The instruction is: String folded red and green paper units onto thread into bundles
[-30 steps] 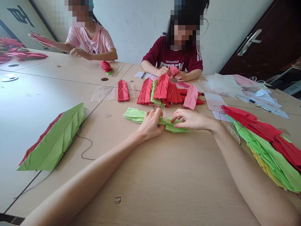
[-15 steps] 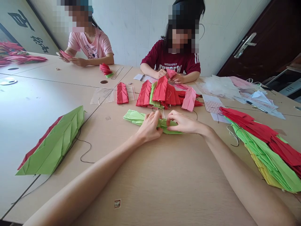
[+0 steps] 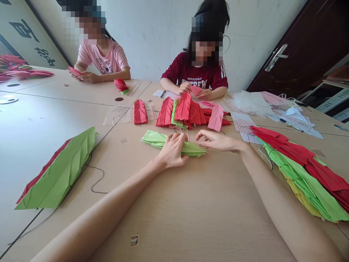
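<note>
My left hand (image 3: 173,151) is closed around a light green folded paper piece (image 3: 192,149), pressing it near the tabletop. The pleated left end of the piece sticks out beyond my fingers. Just right of it, my right hand (image 3: 218,140) is pinched closed beside the piece's right end. A thin pale thread (image 3: 215,149) runs by its fingertips, partly blurred; the fingertips seem to hold it. Behind my hands lies a pile of red, pink and green folded paper pieces (image 3: 183,107), with a white string hanging from it toward my left hand.
A large green and red folded paper piece (image 3: 58,171) with dark cord (image 3: 102,178) lies at left. Stacked red, green and yellow folded paper (image 3: 305,160) lies at right. Across the table, two people (image 3: 102,60) (image 3: 200,74) handle folded paper. Loose papers (image 3: 293,116) lie at back right.
My right hand has drawn back slightly to the right, off the green paper piece. My left hand keeps its grip. The whole view has shifted a little.
</note>
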{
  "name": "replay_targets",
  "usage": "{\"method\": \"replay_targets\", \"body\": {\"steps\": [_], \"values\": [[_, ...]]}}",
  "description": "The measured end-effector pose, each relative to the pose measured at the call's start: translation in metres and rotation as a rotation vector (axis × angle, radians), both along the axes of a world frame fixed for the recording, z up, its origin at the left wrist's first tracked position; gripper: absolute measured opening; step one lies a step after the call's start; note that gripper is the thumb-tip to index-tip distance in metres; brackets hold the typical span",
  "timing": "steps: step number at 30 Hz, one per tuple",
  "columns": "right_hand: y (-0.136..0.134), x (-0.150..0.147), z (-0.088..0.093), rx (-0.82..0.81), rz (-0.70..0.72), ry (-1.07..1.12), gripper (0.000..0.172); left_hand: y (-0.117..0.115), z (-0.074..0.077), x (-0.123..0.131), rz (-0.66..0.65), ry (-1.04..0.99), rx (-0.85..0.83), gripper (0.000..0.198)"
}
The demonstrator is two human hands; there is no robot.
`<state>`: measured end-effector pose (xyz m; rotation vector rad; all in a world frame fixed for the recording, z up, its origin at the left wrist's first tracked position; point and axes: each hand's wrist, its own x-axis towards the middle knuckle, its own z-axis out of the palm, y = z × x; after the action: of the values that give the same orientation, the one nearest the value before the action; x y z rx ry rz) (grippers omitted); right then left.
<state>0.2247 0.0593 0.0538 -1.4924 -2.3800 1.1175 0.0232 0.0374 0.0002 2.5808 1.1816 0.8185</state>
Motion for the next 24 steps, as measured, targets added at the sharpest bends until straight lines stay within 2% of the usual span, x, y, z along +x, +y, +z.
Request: {"method": "replay_targets", "body": {"steps": [3,5,9,11,19,24], "values": [[0.004,0.013,0.005,-0.044,0.015,-0.172,0.026,0.001,-0.001,0.0,-0.01,0.038,0.01,0.036],[0.007,0.014,0.002,-0.035,0.05,-0.205,0.024,0.001,-0.001,0.001,-0.008,0.048,0.019,0.037],[0.009,0.007,-0.005,-0.033,0.053,-0.238,0.004,0.001,-0.002,0.002,0.003,0.036,0.029,0.041],[0.009,0.007,-0.005,-0.083,0.045,-0.254,0.007,0.002,-0.004,0.003,0.011,0.033,0.026,0.042],[-0.001,0.039,0.021,-0.45,0.013,-0.225,0.014,0.006,-0.006,0.001,0.075,0.0,-0.003,0.039],[-0.001,0.058,0.033,-0.484,-0.008,-0.209,0.016,0.006,-0.004,0.001,0.146,0.007,-0.037,0.038]]}}
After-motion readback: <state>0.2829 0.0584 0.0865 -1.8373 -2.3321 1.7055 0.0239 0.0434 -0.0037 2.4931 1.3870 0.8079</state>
